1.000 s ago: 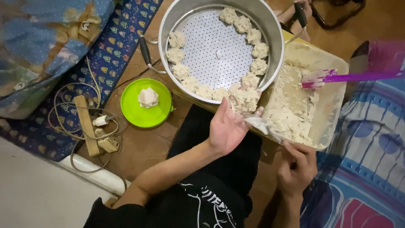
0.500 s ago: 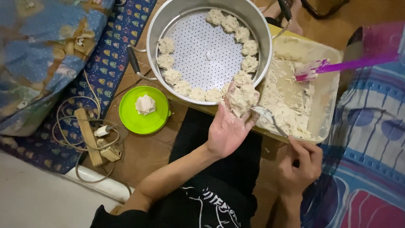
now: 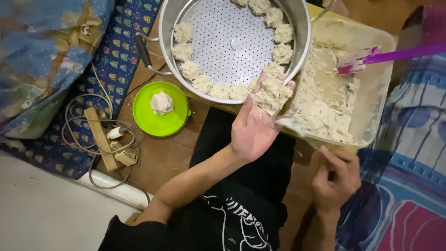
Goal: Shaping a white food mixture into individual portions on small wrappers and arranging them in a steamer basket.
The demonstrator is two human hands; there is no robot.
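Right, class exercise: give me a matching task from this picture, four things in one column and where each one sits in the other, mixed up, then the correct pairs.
Things:
1. Folded wrappers
2. Purple spatula
3. Shaped dumplings
4. Lump of filling

Places:
A. Ringed around the edge of the perforated steamer tray
B. On the fingers of the left hand
C. On the green plate
D. Leaning into the clear plastic tub of mixture

Pairs: 1-C, 2-D, 3-A, 4-B
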